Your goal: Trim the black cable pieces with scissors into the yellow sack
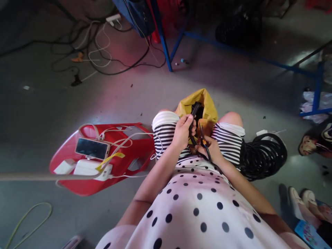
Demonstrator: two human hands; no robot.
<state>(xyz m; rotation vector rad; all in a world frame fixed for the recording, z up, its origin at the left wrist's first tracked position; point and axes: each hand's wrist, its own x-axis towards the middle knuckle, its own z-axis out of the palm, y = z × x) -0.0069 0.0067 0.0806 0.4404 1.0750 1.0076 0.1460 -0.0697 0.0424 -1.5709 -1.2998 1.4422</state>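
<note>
My left hand (183, 128) is closed around a black ribbed strip (195, 110), whose upper end sticks out above the fist. The strip's lower part bends down toward my right hand (212, 149). That hand is closed on dark scissors (204, 141) with an orange patch near the middle, their pointed blades directed up and away from me. My right fingertips also seem to touch the strip's lower end. Between my knees, just beyond both hands, a yellow bag (211, 110) gapes, with black pieces inside that I cannot make out singly.
A red stool (89, 188) on my left carries a phone (92, 148), white chargers and cables. Beside my right leg lies a pile of black coiled loops (269, 155). A blue metal frame (166, 48) and tangled cords (103, 72) are ahead. Other people's feet (302, 199) show at right.
</note>
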